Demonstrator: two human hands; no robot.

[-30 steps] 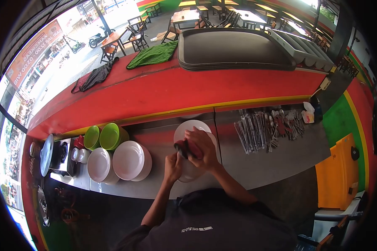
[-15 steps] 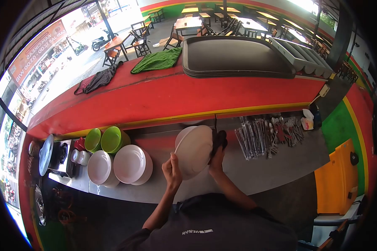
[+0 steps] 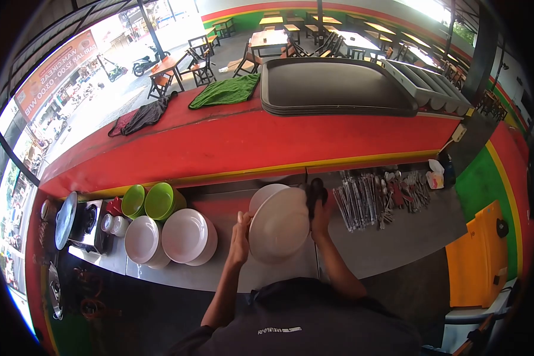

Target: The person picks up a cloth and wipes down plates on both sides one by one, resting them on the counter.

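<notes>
A white plate [image 3: 280,228] is held up at a tilt over the metal counter, its broad face towards me. My left hand [image 3: 239,242] grips its left rim, thumb side up and fingers close together. My right hand [image 3: 320,218] holds a bunched dark cloth [image 3: 316,196] against the plate's right edge. Another white plate [image 3: 266,194] shows partly behind the held one; the rest of it is hidden. Left of my hands stand two stacks of white plates, the nearer stack [image 3: 188,235] and the farther stack [image 3: 142,238].
Green bowls [image 3: 160,200] stand behind the stacks, with a stove [image 3: 91,218] farther left. Wrapped cutlery and loose spoons [image 3: 365,199] lie to the right. On the red ledge [image 3: 231,148] are black trays [image 3: 338,86], a grey cutlery holder [image 3: 427,86] and a green cloth [image 3: 224,91].
The held plate has turned more towards me and shifted slightly right. My left hand's fingers have straightened along the rim, and my right hand with the cloth has moved a little right.
</notes>
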